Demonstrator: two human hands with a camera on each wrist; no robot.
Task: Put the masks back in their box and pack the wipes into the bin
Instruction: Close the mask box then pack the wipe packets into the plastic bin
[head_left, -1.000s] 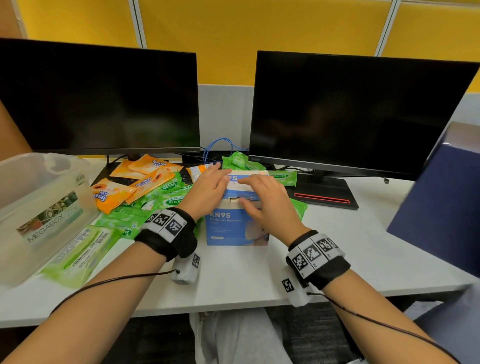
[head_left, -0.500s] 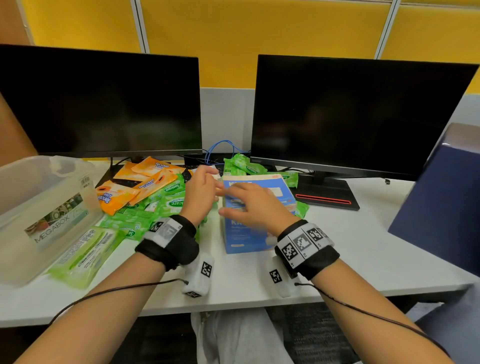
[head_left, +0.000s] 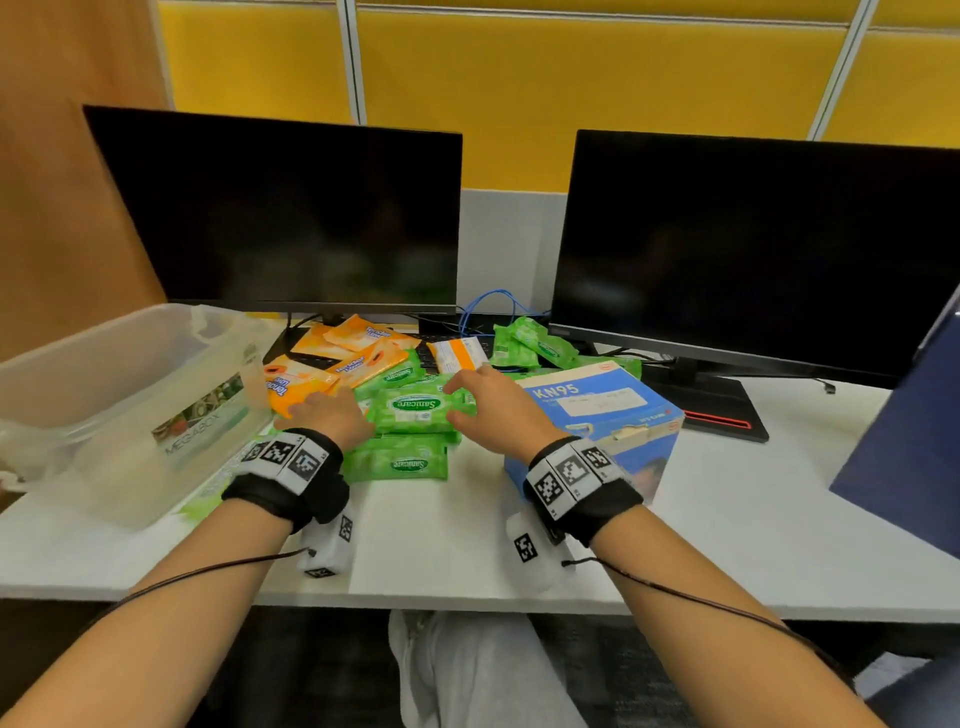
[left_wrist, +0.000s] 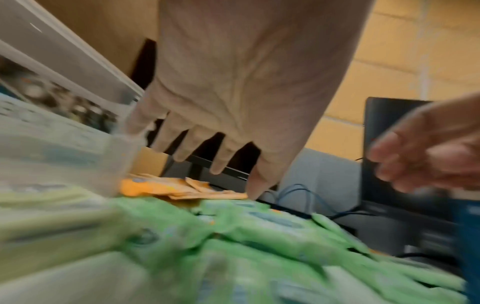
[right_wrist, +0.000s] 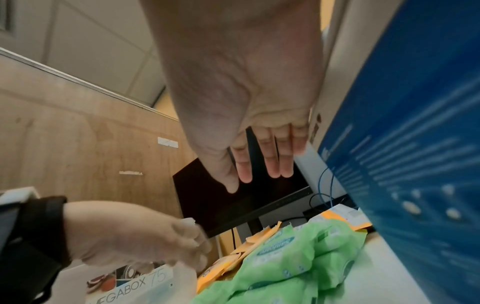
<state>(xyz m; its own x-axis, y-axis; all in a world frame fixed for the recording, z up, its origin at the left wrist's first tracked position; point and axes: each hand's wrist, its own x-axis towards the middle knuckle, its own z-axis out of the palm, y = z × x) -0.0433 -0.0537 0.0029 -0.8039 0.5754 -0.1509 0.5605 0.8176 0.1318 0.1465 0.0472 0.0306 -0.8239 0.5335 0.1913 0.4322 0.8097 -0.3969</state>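
The blue KN95 mask box (head_left: 597, 410) lies closed on the white desk, just right of my right hand (head_left: 467, 400). A pile of green Sanicare wipe packs (head_left: 415, 408) sits mid-desk, with orange wipe packs (head_left: 337, 364) behind it. My left hand (head_left: 332, 410) is at the left end of the top green pack and my right hand at its right end. In the wrist views the left hand (left_wrist: 221, 144) and the right hand (right_wrist: 259, 164) have straight fingers and hold nothing. The clear MEGABOX bin (head_left: 104, 353) stands at the left.
Two dark monitors (head_left: 291, 218) (head_left: 753, 249) line the back, with a blue cable (head_left: 488, 306) between them. More green packs (head_left: 530, 343) lie by the right monitor's stand (head_left: 717, 410). A dark blue panel (head_left: 914, 441) stands at the right.
Both hands have left the mask box and moved left to the green wipe pile. The box now lies closed to the right of my right hand.
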